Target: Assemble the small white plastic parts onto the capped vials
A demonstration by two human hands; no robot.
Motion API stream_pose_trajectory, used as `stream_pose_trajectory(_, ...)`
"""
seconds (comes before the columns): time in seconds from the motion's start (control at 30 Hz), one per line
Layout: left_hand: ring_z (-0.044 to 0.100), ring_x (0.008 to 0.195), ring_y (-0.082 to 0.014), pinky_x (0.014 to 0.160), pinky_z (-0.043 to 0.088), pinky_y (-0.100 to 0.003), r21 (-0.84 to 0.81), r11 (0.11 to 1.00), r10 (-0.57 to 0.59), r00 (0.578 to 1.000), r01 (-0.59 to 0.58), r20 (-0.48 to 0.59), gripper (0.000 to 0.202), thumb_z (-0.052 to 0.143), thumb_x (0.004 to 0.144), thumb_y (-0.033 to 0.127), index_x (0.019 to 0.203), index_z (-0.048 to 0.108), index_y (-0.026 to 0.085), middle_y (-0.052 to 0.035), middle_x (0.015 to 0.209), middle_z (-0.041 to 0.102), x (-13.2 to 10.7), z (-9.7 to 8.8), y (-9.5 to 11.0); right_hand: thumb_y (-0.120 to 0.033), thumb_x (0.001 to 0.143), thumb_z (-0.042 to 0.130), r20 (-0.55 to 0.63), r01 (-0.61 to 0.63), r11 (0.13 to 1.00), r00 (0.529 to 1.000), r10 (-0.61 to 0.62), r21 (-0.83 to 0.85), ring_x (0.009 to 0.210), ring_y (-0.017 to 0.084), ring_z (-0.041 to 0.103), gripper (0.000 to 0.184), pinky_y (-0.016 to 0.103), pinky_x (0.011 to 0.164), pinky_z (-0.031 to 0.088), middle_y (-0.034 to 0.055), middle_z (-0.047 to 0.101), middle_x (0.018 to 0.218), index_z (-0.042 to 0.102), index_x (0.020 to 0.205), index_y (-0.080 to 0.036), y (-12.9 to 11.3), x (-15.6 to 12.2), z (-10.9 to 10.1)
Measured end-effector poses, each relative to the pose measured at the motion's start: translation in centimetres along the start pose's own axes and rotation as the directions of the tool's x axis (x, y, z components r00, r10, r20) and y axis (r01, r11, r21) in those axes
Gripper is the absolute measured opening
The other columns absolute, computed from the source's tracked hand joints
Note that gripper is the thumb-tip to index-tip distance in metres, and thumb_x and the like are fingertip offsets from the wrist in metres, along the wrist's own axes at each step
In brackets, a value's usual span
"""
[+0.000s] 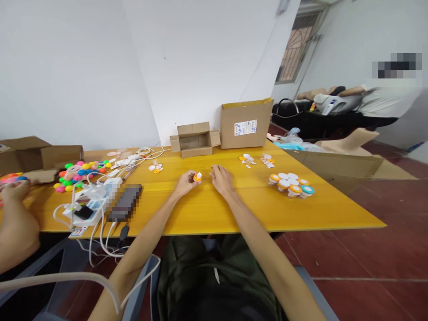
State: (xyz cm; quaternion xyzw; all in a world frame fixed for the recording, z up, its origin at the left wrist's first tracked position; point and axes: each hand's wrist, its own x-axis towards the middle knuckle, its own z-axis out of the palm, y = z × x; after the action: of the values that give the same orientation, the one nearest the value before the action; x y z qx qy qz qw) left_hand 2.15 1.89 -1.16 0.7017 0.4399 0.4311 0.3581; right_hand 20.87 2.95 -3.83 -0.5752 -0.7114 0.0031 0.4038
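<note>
A: Where is the piece being handled?

B: Take 12 o'clock as straight ahead of the seated person. At the dial's centre, over the tabletop (200,211), the left hand (185,183) pinches a small orange-rimmed piece (198,177) between thumb and fingers. The right hand (221,179) is near it but apart, fingers loosely curved and partly open, with nothing visible in its grasp.

A: How far along does it look?

B: Part-way, I'd judge. At 3 o'clock, a cluster of capped pieces (293,177), topped in white, orange and teal, stands packed together and looks finished. Loose white and orange parts (156,169) lie at 10 o'clock, and two more piles (247,158) at 2 o'clock look left to do; they're too small to count.

A: And the containers?

B: At 12 o'clock, a small carton (195,152) stands open, brown inner walls showing. At 1 o'clock, a larger labelled box (230,133) hides its contents. At 3 o'clock, past the tabletop's edge, a wide carton (331,169) holds a beige piece (354,141) and bluish, crumpled material (291,145).
</note>
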Motion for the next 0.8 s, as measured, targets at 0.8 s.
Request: stream_pose_trajectory(0.8,0.058,0.061,-0.0124,0.062,0.046,-0.024,0.003,1.000,0.021,0.999,-0.021,-0.032,0.024,0.077,0.064,0.024,0.087,0.070,0.017,0.0018,0.070,0.068,0.0,-0.2,0.0,-0.029,0.078,0.066,0.108,-0.059,0.707,0.994,-0.025,0.705,0.088,0.018,0.069,0.016,0.034,0.084,0.056,0.0040,0.072,0.098,0.066,0.094,-0.024,-2.8,-0.1,-0.2)
